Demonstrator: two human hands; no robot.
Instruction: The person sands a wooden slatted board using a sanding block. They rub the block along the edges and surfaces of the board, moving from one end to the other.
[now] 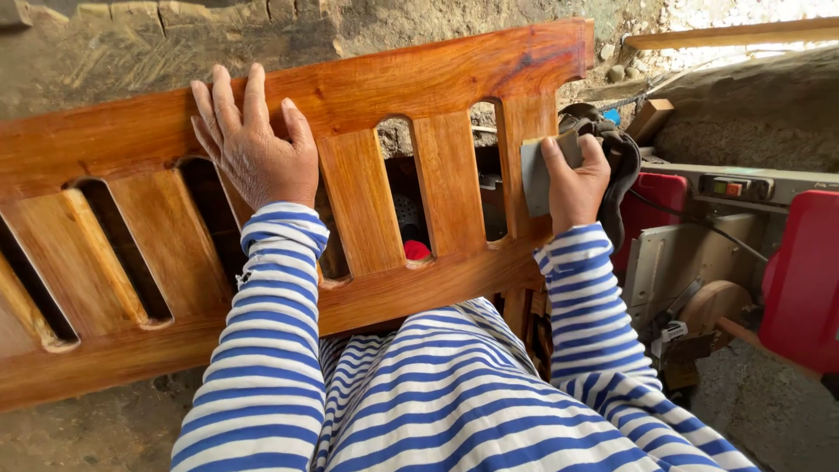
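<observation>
A long varnished wooden panel [376, 87] with upright slats and slots between them lies tilted across my lap. My left hand [253, 144] rests flat on its top rail and a slat, fingers spread, holding nothing. My right hand [572, 183] grips a grey sanding block [535, 175] pressed against the rightmost slat [523, 131] near the panel's right end. Both arms are in blue and white striped sleeves.
A red and grey machine [734, 253] with a switch box stands at the right, a dark cloth [620, 153] draped beside it. A wooden block [651, 118] and a pale wooden bar [734, 35] lie behind. Stone and dirt ground surround the panel.
</observation>
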